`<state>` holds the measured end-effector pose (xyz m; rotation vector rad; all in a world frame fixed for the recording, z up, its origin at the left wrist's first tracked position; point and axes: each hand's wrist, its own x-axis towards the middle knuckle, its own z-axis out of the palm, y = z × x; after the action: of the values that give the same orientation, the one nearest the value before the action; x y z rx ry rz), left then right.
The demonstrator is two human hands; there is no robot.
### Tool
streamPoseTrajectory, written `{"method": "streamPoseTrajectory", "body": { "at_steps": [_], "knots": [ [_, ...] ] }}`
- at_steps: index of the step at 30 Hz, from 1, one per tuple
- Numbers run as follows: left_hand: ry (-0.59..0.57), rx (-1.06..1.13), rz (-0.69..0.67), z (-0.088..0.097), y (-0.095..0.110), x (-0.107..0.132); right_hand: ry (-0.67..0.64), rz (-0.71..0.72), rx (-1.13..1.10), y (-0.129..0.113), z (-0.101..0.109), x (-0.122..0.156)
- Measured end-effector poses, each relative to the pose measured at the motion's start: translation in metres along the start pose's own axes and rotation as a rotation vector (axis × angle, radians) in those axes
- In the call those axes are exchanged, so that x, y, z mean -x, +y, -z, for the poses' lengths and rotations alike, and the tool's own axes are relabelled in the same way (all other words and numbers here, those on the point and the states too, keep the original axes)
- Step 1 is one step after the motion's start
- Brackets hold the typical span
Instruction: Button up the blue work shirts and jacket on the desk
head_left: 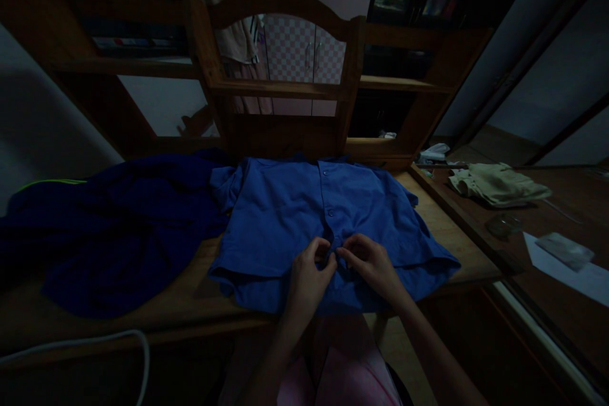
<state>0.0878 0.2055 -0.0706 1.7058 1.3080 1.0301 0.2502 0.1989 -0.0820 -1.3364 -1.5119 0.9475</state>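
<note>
Pinching the placket (328,193) of this blue button-up shirt (280,203) w/ L hand (307,269) & R hand (373,260) fingertips nearly together, shirt spread on wooden desk (459,250), I'd say far 2 buttons (330,212) look done, near end prob. not yet.

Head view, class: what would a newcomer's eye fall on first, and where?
Likely the blue shirt, spread mid-picture on the wooden tabletop, with the left hand and right hand meeting at its front. Next, the dark blue cloth heaped at left, then the pale cloth at far right.
</note>
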Motion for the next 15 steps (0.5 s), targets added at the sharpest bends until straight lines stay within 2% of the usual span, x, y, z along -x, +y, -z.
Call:
{"method": "streamPoseTrajectory", "body": {
  "at_steps": [5,11,15],
  "knots": [
    [-0.028,0.131,0.029,0.002,0.002,0.0,-0.027,0.036,0.039,-0.003,0.0,0.002],
    [-0.026,0.158,0.026,0.004,0.003,0.0,-0.031,0.043,0.0,-0.005,0.0,0.004],
    [-0.09,0.224,0.029,0.007,0.008,0.003,-0.145,0.029,-0.048,-0.012,0.011,0.004]
  ]
}}
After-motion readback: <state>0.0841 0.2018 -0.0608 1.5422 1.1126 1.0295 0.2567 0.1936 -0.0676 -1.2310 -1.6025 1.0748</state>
